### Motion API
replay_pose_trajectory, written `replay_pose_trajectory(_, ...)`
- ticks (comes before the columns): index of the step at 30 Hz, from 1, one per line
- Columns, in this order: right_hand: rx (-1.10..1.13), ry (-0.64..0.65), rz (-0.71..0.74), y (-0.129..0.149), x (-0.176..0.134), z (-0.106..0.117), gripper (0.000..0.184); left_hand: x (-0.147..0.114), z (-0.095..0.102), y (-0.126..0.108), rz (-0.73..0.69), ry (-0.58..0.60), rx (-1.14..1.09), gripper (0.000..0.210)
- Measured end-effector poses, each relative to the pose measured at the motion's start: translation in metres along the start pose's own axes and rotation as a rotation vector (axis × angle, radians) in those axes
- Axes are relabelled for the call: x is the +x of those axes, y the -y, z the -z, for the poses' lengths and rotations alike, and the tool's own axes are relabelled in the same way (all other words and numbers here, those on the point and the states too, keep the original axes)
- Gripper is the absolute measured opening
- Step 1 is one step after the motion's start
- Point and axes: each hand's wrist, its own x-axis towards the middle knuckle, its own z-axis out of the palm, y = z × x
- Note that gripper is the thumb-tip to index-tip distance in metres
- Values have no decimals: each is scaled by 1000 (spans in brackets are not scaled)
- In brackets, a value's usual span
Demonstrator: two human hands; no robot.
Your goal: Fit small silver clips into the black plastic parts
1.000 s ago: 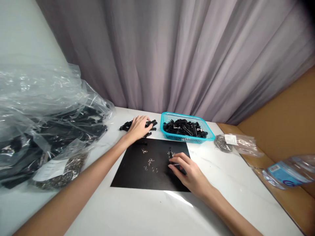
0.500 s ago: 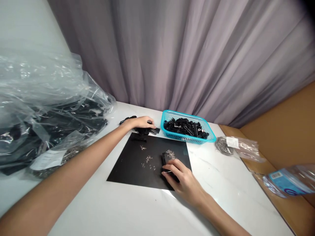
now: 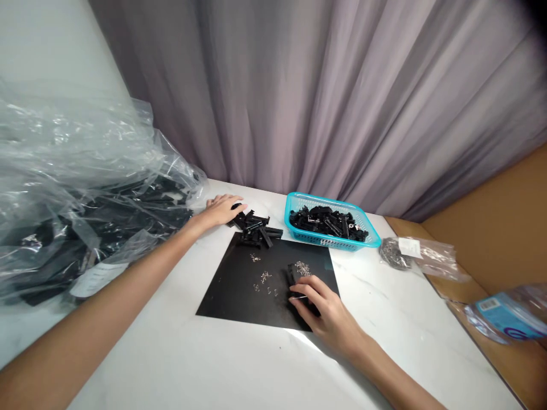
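Note:
My left hand (image 3: 223, 210) rests at the left side of a loose pile of black plastic parts (image 3: 258, 229). Its fingers stretch towards the curtain, and the thumb touches the pile's edge. Over the right part of a black mat (image 3: 243, 304), my right hand (image 3: 327, 304) is closed, with a thin silver metal piece (image 3: 300, 296) between thumb and fingers. Its full shape is hidden. A black plastic part (image 3: 292, 274) sticks out just beyond these fingers. Small metal clips lie in a heap (image 3: 303, 267) behind my right hand, and a few smaller groups (image 3: 265, 277) lie mid-mat.
A blue basket (image 3: 333, 242) full of black parts stands behind the mat. Large clear bags (image 3: 106, 210) with black pieces fill the left side. On the right are a bag of metal pieces (image 3: 395, 253), a cardboard box (image 3: 491, 216) and a plastic bottle (image 3: 504, 316).
My left hand has moved left, from on top of the black parts to the side of the pile, uncovering it. My right hand keeps its hold. The view has shifted slightly.

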Motion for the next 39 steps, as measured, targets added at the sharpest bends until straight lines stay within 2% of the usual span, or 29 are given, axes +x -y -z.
replay_pose_trajectory(2, 1, 0, -5, 0, 0, 0, 19, -4, 0, 10, 70, -15, 24, 55)
replay_pose_trajectory(5, 1, 9, -13, 0, 0, 0, 18, -15, -6, 14, 101, -25, 54, 61)
replay_pose_trajectory(10, 15, 27, -12, -1, -1, 0, 18, -35, -16, 0, 103, -53, 119, 62)
replay_pose_trajectory(19, 2, 4, -5, 3, 2, 3, 18, -60, -18, -16, 91, -57, 178, 56)
replay_pose_trajectory(24, 95, -40, -65, 6, 4, 4, 21, -75, -10, -39, 31, -153, 162, 55)
replay_pose_trajectory(26, 189, -80, -150, 9, 7, 3, 22, -87, -7, -58, -95, -183, 42, 56)
replay_pose_trajectory(27, 235, -100, -201, 11, 9, 2, 23, -95, -8, -69, -181, -151, -78, 57)
replay_pose_trajectory(29, 321, -138, -288, 16, 13, 1, 25, -112, -12, -92, -332, 78, -315, 64)
replay_pose_trajectory(30, 362, -154, -316, 17, 15, 1, 26, -121, -15, -102, -357, 194, -426, 64)
replay_pose_trajectory(32, 430, -187, -343, 19, 19, 0, 28, -135, -23, -116, -371, 267, -570, 49)
replay_pose_trajectory(33, 449, -208, -355, 18, 20, -1, 29, -140, -25, -120, -384, 253, -589, 35)
replay_pose_trajectory(36, 398, -248, -388, 14, 19, -4, 30, -141, -26, -113, -318, 198, -594, 23)
replay_pose_trajectory(39, 241, -165, -296, 12, 14, -6, 23, -128, -16, -91, -220, -36, -607, 24)
